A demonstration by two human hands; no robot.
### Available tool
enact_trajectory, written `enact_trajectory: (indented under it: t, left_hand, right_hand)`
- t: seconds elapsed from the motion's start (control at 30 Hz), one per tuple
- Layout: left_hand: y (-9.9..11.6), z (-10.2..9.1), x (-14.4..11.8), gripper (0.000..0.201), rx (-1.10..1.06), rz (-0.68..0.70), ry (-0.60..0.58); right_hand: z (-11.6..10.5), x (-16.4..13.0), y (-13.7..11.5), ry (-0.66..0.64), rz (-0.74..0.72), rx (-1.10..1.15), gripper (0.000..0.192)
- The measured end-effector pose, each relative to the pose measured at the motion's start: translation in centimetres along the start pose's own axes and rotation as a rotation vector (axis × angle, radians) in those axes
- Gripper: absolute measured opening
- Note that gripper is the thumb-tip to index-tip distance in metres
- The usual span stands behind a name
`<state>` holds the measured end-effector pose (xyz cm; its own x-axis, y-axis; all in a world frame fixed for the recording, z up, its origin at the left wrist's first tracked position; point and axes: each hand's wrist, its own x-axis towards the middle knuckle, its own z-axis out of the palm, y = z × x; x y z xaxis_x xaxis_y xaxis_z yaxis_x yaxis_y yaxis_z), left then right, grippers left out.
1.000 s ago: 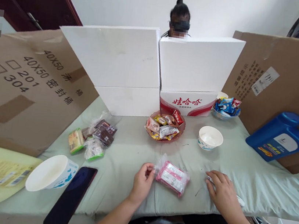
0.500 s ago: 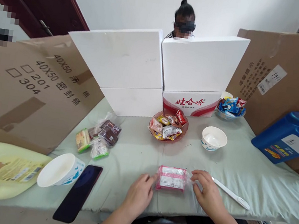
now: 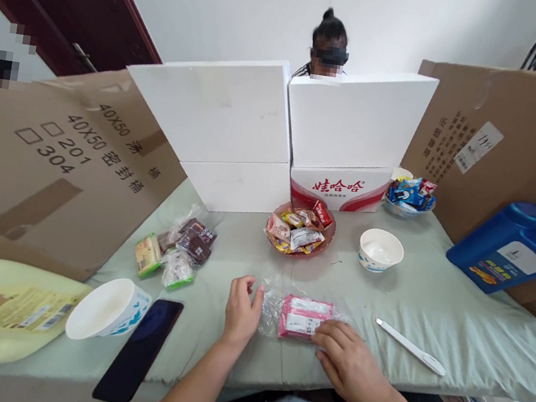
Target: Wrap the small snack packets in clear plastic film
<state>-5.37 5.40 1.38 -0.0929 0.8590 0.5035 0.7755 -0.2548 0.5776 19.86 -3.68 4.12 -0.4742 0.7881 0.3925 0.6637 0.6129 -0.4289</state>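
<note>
A pink and white packet (image 3: pixel 294 306) lies on the cloth in front of me, with clear plastic wrap (image 3: pixel 272 305) spread around it. My right hand (image 3: pixel 350 359) rests over the packet's right end, fingers stretched out and touching it. To the left of the wrap is my left hand (image 3: pixel 241 310), its fingers loosely bent and the thumb apart, with nothing visible in it. A white knife-like tool (image 3: pixel 411 347) lies to the right of my right hand.
Snack bowl (image 3: pixel 301 229), paper bowl (image 3: pixel 381 250) and wrapped snacks (image 3: pixel 186 249) stand beyond my hands. At left are a phone (image 3: pixel 140 349), a tilted paper bowl (image 3: pixel 108 308) and a yellow jug (image 3: pixel 7 317). White boxes (image 3: pixel 215 114) screen off a person (image 3: pixel 329 43); a blue bottle (image 3: pixel 508 248) stands right.
My left hand has moved away from the packet to the left, and the plastic wrap now spreads out there. My right hand has moved left onto the packet's right end.
</note>
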Motion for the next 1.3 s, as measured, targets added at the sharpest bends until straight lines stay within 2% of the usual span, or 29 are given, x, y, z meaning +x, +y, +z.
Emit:
enact_trajectory:
  t: [0.03, 0.07, 0.13, 0.17, 0.27, 0.33, 0.43, 0.47, 0.57, 0.6, 0.63, 0.67, 0.73, 0.8, 0.83, 0.93, 1.0, 1.07, 1.17, 1.23, 1.3]
  left_hand:
    - [0.2, -0.3, -0.3, 0.012, -0.031, 0.128, -0.005]
    - [0.6, -0.5, -0.6, 0.011, -0.068, 0.265, -0.064]
    - [1.5, -0.7, -1.3, 0.015, -0.093, 0.471, -0.261]
    - [1.9, -0.6, -1.5, 0.019, -0.06, 0.513, -0.342]
    - [2.4, 0.2, -1.5, 0.034, 0.109, 0.464, -0.419]
    - [2.2, 0.2, -1.3, 0.026, 0.134, 0.431, -0.444]
    - [2.0, -1.6, -1.2, 0.017, 0.085, 0.434, -0.568]
    - [2.0, -2.7, -1.2, 0.015, 0.063, 0.441, -0.657]
    - [2.5, -6.3, -1.3, 0.008, -0.027, 0.455, -1.048]
    - [2.8, -7.2, -1.3, 0.011, -0.057, 0.445, -1.15]
    - [3.3, -7.8, -1.1, 0.013, -0.08, 0.425, -1.203]
    - [3.8, -8.0, -0.9, 0.013, -0.093, 0.395, -1.198]
    - [4.9, -7.1, -0.3, 0.016, -0.099, 0.343, -1.055]
    - [6.0, -4.8, 0.1, 0.03, -0.086, 0.353, -0.882]
    - [6.4, -3.4, 0.1, 0.04, -0.066, 0.386, -0.831]
    - [6.5, 0.4, -0.4, 0.071, 0.029, 0.48, -0.819]
    - [5.8, 1.8, -1.1, 0.076, 0.058, 0.49, -0.827]
    - [4.9, 1.9, -1.6, 0.073, 0.043, 0.474, -0.818]
    - [3.5, 0.6, -1.4, 0.072, -0.046, 0.424, -0.827]
    - [2.9, -0.7, -0.2, 0.071, -0.133, 0.379, -0.847]
    - [2.7, -1.8, 1.8, 0.07, -0.19, 0.343, -0.811]
  right_hand:
    - [0.4, 0.2, 0.6, 0.017, 0.04, -0.045, 0.026]
    - [0.8, 0.4, 1.3, 0.033, 0.083, -0.094, 0.028]
    - [1.5, 0.8, 2.8, 0.043, 0.169, -0.195, 0.032]
    - [1.8, 1.0, 3.5, 0.031, 0.212, -0.241, 0.035]
    - [2.0, 1.5, 4.8, -0.045, 0.327, -0.329, 0.037]
    - [1.5, 1.5, 4.9, -0.095, 0.363, -0.325, 0.032]
    - [-0.4, 0.8, 3.6, -0.136, 0.331, -0.231, 0.025]
    - [-1.2, 0.4, 2.9, -0.163, 0.298, -0.183, 0.026]
    - [-3.6, -1.2, 0.9, -0.34, 0.173, -0.012, 0.021]
    - [-4.2, -1.7, 0.4, -0.412, 0.147, 0.043, 0.015]
    - [-4.6, -2.0, 0.1, -0.468, 0.142, 0.093, 0.009]
    - [-4.9, -2.1, 0.0, -0.498, 0.161, 0.132, 0.009]
    - [-4.8, -1.7, 0.4, -0.459, 0.243, 0.168, 0.015]
    - [-3.7, -0.6, 1.4, -0.309, 0.329, 0.169, 0.022]
    - [-2.9, 0.0, 2.0, -0.218, 0.357, 0.16, 0.026]
    - [0.3, 1.4, 3.8, -0.007, 0.389, 0.118, 0.032]
    - [2.4, 1.3, 4.8, 0.07, 0.398, 0.069, 0.033]
    - [3.9, 0.7, 5.5, 0.122, 0.393, 0.019, 0.032]
    - [4.9, -0.2, 5.8, 0.126, 0.348, -0.043, 0.028]
    - [4.9, -0.4, 5.7, 0.101, 0.322, -0.071, 0.026]
    - [4.8, -0.3, 5.6, 0.084, 0.307, -0.084, 0.025]
